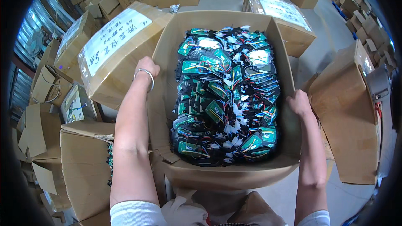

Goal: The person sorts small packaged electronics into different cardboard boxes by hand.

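Gripping both side walls of the open carton: my left hand clenched over its left edge, right hand on its right edge, one each side to steady it. Green circuit boards, wires tangled, fill it. Beyond its left edge, a taped box.

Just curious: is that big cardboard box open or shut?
Open. The box has its flaps spread outward, showing green circuit boards piled inside.

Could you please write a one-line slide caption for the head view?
Both hands, left hand and right hand, grip opposite walls of an open cardboard box full of green circuit boards.
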Demonstrator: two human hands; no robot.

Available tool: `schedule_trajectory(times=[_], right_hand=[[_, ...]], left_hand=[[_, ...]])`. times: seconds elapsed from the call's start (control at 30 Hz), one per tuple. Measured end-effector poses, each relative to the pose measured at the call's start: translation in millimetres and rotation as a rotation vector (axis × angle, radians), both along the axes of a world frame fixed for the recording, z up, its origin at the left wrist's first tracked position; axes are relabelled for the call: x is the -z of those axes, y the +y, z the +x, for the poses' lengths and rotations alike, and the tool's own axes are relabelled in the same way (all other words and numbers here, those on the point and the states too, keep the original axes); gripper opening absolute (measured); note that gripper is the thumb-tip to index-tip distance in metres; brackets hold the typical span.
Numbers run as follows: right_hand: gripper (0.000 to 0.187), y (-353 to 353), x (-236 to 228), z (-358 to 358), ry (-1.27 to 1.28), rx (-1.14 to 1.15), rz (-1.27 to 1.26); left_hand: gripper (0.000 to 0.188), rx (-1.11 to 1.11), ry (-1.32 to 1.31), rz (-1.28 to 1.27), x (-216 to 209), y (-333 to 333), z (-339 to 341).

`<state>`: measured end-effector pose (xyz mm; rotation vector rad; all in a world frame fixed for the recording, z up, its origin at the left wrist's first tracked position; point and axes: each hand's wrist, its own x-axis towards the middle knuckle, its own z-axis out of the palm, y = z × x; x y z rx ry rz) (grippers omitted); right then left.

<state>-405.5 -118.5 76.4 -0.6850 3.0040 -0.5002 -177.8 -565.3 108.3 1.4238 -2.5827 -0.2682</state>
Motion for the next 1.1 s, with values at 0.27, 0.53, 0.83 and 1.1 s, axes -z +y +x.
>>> schedule_trajectory(times=[0.27,0.53,0.83,1.1], right_hand=[[0.029,9.7,1.1,-10.1,0.024,0.031,-0.06],[0.022,13.4,-2.6,0.3,0.03,0.006,-0.114],[0.016,15.5,-3.2,21.8,0.043,-0.014,-0.218],[0.02,15.1,7.5,12.4,0.107,-0.004,-0.219]], left_hand=[[0.03,0.089,-0.029,-0.038,-10.3,40.8,-20.8],[0.027,0.115,-0.009,-0.094,-6.6,53.1,-14.5],[0.024,0.111,0.103,-0.231,0.6,63.3,15.9],[0.026,0.144,0.051,-0.207,0.2,52.8,10.5]])
